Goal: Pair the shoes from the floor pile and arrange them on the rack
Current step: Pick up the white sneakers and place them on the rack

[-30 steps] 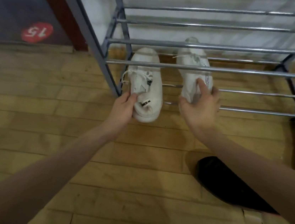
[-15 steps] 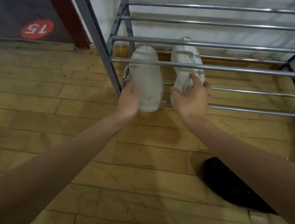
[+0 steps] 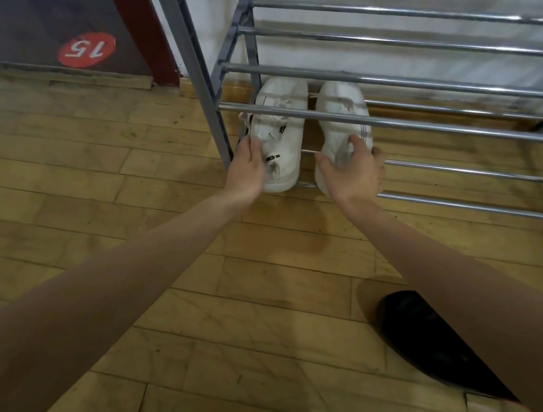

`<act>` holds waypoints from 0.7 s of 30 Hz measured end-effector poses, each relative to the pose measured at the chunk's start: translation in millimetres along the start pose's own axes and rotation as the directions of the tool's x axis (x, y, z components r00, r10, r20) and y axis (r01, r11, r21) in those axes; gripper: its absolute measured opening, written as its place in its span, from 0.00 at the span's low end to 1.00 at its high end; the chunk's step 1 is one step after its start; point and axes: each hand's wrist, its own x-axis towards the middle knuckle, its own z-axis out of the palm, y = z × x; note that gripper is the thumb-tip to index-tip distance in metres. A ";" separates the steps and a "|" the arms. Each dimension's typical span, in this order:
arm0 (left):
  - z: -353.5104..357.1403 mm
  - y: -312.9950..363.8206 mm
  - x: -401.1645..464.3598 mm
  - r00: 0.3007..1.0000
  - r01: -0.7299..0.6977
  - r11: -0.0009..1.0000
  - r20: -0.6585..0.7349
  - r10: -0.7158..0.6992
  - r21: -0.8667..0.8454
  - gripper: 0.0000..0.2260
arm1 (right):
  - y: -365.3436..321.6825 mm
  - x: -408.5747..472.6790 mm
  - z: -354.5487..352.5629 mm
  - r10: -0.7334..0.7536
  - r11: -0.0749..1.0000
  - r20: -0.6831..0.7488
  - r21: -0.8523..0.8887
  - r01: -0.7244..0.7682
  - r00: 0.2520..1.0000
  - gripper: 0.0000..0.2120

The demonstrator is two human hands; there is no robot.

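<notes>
Two white sneakers stand side by side on the bottom bars of the metal shoe rack (image 3: 443, 128), toes toward the wall. My left hand (image 3: 247, 168) grips the heel end of the left sneaker (image 3: 281, 118), thumb over its collar. My right hand (image 3: 352, 176) curls over the heel of the right sneaker (image 3: 340, 111). Both heels stick out slightly past the front bar. A black shoe (image 3: 431, 345) lies on the wooden floor at the lower right, partly hidden by my right forearm.
The rack's grey left upright (image 3: 219, 120) stands just left of my left hand. Its upper tiers cross above the sneakers, and bare bars run to the right of them. A red round "15" sticker (image 3: 87, 49) marks the dark panel at the far left.
Both hands have stayed on the sneakers and slid them deeper onto the bottom bars. The left sneaker tipped over briefly and now sits upright again.
</notes>
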 end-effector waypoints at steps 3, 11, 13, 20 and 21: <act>3.6 -8.0 -12.2 0.995 -0.096 0.993 0.024 0.095 0.063 0.25 | 4.8 -0.8 0.8 -0.033 0.999 0.050 -0.030 0.035 0.998 0.30; -6.7 -45.1 -39.3 0.945 -0.324 0.880 0.080 0.316 0.347 0.35 | 32.2 -7.0 -9.3 -0.178 0.982 0.183 -0.030 0.186 0.967 0.39; -12.5 -46.3 -34.0 0.906 -0.404 0.794 0.083 0.414 0.455 0.31 | 32.3 -7.3 -9.1 -0.218 0.974 0.161 -0.026 0.225 0.963 0.32; -16.6 -48.1 -22.2 0.879 -0.440 0.751 0.065 0.472 0.493 0.24 | 20.2 -3.0 -1.7 -0.250 0.968 0.127 0.064 0.244 0.960 0.26; -16.2 -47.6 -21.7 0.880 -0.438 0.745 0.069 0.470 0.503 0.24 | 20.7 -2.0 -0.6 -0.258 0.966 0.151 0.049 0.254 0.954 0.27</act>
